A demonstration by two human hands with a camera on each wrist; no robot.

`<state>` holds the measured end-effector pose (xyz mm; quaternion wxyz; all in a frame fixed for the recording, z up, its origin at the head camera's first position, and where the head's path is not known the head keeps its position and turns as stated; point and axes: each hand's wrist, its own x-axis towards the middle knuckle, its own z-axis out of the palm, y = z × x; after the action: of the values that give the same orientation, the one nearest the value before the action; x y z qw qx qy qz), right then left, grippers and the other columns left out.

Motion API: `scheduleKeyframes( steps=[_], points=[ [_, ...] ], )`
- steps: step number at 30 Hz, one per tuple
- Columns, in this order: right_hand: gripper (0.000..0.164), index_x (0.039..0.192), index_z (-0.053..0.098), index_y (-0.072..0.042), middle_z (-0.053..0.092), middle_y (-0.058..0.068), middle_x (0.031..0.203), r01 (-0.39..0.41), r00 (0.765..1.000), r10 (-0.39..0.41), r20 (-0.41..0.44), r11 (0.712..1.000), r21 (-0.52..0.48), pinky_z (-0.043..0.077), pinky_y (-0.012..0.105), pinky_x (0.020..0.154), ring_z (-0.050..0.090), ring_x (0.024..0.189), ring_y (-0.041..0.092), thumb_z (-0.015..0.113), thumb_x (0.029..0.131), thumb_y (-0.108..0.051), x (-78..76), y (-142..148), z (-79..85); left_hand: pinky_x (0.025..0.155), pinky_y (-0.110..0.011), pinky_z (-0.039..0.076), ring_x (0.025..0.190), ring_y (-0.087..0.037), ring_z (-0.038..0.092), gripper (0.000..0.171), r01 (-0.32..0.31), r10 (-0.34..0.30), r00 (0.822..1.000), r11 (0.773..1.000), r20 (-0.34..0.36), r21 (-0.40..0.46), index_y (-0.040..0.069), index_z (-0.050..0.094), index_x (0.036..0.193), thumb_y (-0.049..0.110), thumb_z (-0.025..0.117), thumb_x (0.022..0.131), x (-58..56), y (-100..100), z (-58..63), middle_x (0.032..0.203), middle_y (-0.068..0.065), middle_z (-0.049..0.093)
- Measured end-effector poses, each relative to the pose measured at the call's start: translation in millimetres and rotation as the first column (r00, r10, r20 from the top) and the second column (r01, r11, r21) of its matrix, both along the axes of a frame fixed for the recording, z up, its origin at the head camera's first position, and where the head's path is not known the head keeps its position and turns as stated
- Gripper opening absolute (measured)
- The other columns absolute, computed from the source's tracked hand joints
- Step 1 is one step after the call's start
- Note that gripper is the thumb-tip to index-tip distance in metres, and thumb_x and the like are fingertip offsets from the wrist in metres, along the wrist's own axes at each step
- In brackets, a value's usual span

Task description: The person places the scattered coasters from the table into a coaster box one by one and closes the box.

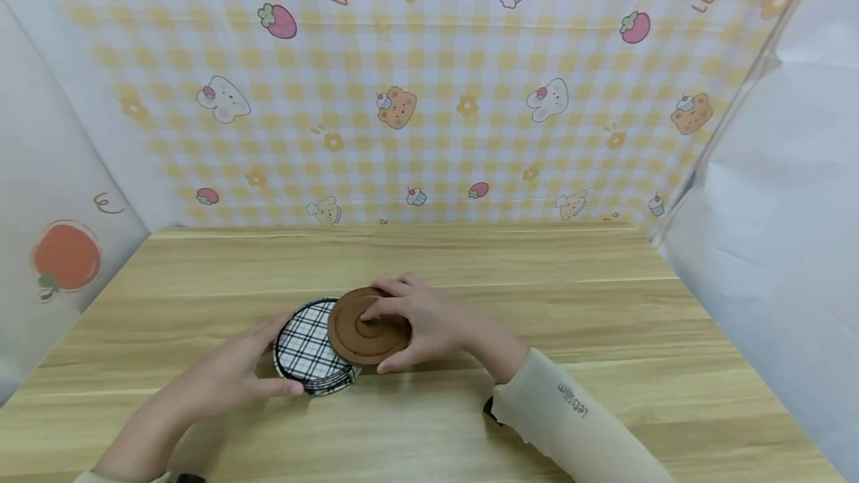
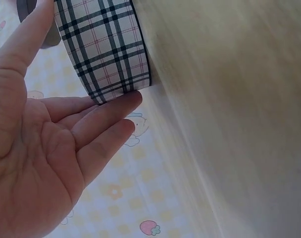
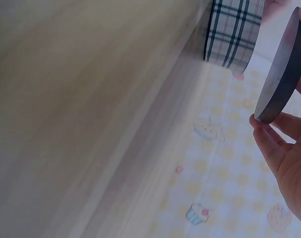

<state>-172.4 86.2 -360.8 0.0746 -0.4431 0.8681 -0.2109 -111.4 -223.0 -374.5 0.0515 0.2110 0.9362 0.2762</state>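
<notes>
A round box (image 1: 305, 345) covered in black-and-white plaid stands on the wooden table, left of the middle. My left hand (image 1: 231, 367) holds it from the left, thumb at the near side and fingers round the far side. In the left wrist view those fingers touch the lower edge of its plaid wall (image 2: 106, 44). My right hand (image 1: 432, 323) grips a brown round lid (image 1: 345, 338) by its rim, with the index finger on its top. The lid overlaps the box's right side in the head view; the right wrist view shows the lid (image 3: 284, 74) tilted and apart from the box.
The wooden table (image 1: 537, 267) reaches back to a yellow checked cloth (image 1: 443, 147) with cartoon prints. Pale sheets hang at the left (image 1: 60, 133) and right (image 1: 778, 229) sides. A small dark object (image 1: 493, 410) shows at the right sleeve.
</notes>
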Motion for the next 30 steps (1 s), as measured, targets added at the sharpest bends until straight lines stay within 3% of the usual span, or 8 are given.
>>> scheduleKeyframes(
  steps=[12,19,30],
  points=[
    [0.065,0.134,0.061,-0.028,0.033,0.011,0.161,-0.083,0.994,0.085,-0.064,0.996,0.035,0.045,0.034,0.108,0.038,0.135,0.023,0.078,0.078,-0.056,0.5,-41.1,-4.5,0.100,-0.068,0.043,0.125,-0.044,0.056,0.109,0.019,-0.019,0.999,1.000,0.045,0.007,0.000,0.032,0.152,0.062,0.076,0.074,-2.0,-2.4,0.1,0.147,-0.027,0.048],
    [0.066,0.135,0.060,-0.029,0.033,0.013,0.161,-0.086,0.993,0.091,-0.081,0.994,0.065,0.047,0.032,0.107,0.039,0.137,0.024,0.077,0.078,-0.059,-1.1,-53.7,-6.1,0.100,-0.066,0.044,0.123,-0.041,0.059,0.110,0.023,-0.024,0.996,1.000,0.090,0.011,0.000,0.030,0.152,0.064,0.075,0.074,-5.6,-4.1,1.5,0.147,-0.025,0.048],
    [0.065,0.134,0.061,-0.027,0.034,0.013,0.160,-0.109,0.990,0.117,-0.077,0.989,0.098,0.045,0.030,0.108,0.037,0.139,0.026,0.079,0.078,-0.056,-4.8,-64.7,-6.8,0.100,-0.060,0.046,0.124,-0.040,0.059,0.108,0.050,-0.055,0.994,0.998,0.094,0.046,-0.001,0.030,0.152,0.061,0.075,0.076,-4.4,-4.7,2.5,0.146,-0.023,0.049]
  ],
)
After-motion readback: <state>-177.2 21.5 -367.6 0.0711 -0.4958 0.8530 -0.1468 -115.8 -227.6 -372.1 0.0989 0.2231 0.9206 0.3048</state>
